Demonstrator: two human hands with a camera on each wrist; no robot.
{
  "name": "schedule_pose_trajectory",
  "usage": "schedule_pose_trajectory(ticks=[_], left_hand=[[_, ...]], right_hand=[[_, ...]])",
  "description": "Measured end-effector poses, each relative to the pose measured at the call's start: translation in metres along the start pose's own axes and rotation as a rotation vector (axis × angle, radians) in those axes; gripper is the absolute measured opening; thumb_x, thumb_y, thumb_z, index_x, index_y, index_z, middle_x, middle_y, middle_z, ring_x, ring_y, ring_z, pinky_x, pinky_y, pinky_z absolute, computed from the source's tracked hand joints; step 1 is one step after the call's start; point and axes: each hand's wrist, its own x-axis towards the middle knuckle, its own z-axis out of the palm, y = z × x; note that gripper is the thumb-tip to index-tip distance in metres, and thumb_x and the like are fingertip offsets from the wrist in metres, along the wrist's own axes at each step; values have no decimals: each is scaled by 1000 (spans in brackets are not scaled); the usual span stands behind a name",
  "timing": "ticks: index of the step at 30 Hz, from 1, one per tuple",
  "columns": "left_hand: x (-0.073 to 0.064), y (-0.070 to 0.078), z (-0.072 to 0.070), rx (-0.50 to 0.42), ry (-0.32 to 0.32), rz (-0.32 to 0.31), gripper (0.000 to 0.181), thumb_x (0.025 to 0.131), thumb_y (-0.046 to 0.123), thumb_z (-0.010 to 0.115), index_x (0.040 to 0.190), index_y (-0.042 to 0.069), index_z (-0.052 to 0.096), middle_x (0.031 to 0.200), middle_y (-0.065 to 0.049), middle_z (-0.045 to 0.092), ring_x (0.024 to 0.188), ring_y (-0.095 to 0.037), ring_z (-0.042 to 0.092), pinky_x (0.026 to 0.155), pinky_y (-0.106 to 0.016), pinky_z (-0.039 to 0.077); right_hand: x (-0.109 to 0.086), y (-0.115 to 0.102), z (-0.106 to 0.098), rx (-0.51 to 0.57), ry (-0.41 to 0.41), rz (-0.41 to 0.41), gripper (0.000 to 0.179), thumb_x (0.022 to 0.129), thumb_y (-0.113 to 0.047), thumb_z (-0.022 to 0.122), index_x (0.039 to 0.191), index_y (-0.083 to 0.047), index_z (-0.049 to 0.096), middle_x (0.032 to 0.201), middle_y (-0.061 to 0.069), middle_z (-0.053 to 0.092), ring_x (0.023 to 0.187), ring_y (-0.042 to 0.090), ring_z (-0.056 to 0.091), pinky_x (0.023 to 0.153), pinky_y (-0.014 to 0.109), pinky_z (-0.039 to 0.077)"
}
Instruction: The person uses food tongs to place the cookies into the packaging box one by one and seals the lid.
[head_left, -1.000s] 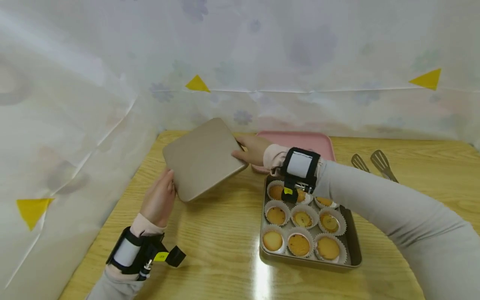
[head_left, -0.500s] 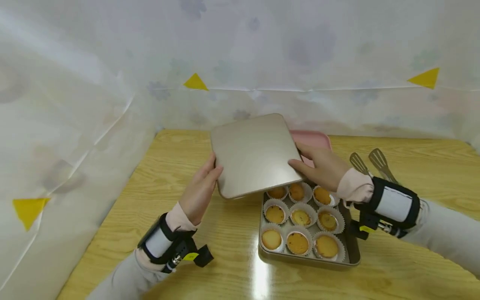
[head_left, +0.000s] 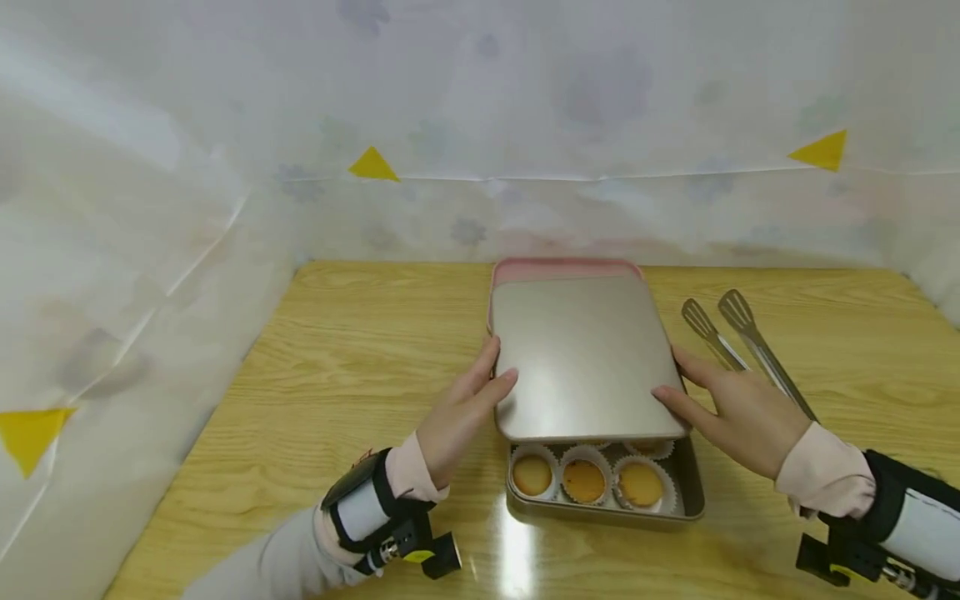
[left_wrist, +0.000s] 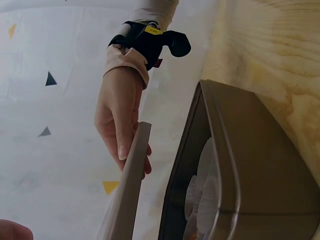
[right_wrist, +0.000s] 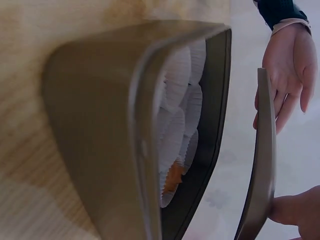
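Note:
Both hands hold a flat, champagne-coloured metal lid [head_left: 585, 358] by its sides. My left hand [head_left: 457, 421] grips its left edge, thumb on top; my right hand [head_left: 750, 417] grips the right edge the same way. Below it on the table stands a matching rectangular tin [head_left: 607, 515] of small cakes in white paper cups. Only the front row, with a golden cake [head_left: 584, 482] in its middle, shows plainly; the lid hides most others. Both wrist views show a gap between the lid [left_wrist: 132, 185] and the rim of the tin [right_wrist: 100, 100].
A pink tray [head_left: 562, 267] lies behind the tin, mostly covered from sight by the lid. Two slotted metal turners, one smaller [head_left: 716, 335] and one larger [head_left: 765, 354], lie to the right, near my right hand. A patterned sheet [head_left: 562, 100] hangs behind the wooden table [head_left: 360, 350].
The lid has travelled right from beside the tin to over it, turning square with it and coming nearer. Both hands moved along with it, keeping their grip. The tin stayed put.

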Motion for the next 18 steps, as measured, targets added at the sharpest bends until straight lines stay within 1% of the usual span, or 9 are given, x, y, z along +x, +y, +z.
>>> schedule_pose_trajectory(ticks=[2,3,5,7,10,13,14,16,18], left_hand=[[-3,-3,4,3,-14,-4,68,103,25,44,155,4,5,163,-7,-4,149,-19,-5,121,-42,2],[-3,-4,6,3,-21,-4,68,103,24,44,155,4,5,163,-8,-4,149,-19,-5,121,-43,2],[-6,-7,9,2,-31,-14,68,103,24,44,155,4,5,163,-8,-4,149,-20,-5,121,-44,1],[-8,-9,12,-9,-43,-17,67,103,24,43,155,3,5,163,-8,-4,149,-21,-6,121,-45,-1],[-11,-12,14,-20,-54,-23,67,103,24,43,154,2,6,163,-9,-3,149,-22,-5,121,-46,-1],[-13,-15,16,-21,-66,-29,67,103,24,43,154,1,5,162,-11,-2,149,-23,-4,121,-46,0],[-14,-15,17,-21,-68,-33,67,103,24,43,154,1,6,162,-11,-1,149,-24,-4,121,-47,0],[-16,-17,18,-23,-73,-43,67,103,25,42,154,1,5,162,-11,-1,149,-24,-4,120,-47,0],[-18,-19,18,-25,-77,-56,68,103,26,43,154,1,5,162,-11,-1,149,-25,-4,120,-48,0]], right_hand=[[-7,3,3,-21,-19,32,72,99,-39,53,149,6,28,126,35,55,61,19,66,50,32,45],[-11,4,4,-31,-24,41,72,99,-40,53,148,7,29,126,35,56,64,20,67,52,34,47],[-17,6,8,-39,-51,62,73,99,-41,52,148,7,28,121,35,59,59,14,63,51,32,44],[-22,8,11,-44,-68,76,74,99,-42,52,148,8,28,117,33,62,61,13,62,54,34,47],[-30,9,17,-45,-84,98,75,99,-42,52,148,8,27,102,24,70,58,9,58,55,33,46],[-37,10,22,-42,-65,99,75,98,-41,54,147,9,30,107,27,68,63,14,63,55,34,49],[-39,10,23,-42,-62,100,75,98,-41,54,146,10,30,109,28,68,66,18,66,56,36,51],[-42,10,26,-39,-51,92,75,97,-40,56,145,12,32,121,32,61,77,29,70,62,43,56],[-45,11,29,-33,-44,82,74,97,-39,57,143,14,34,126,34,56,87,37,70,68,49,56]])
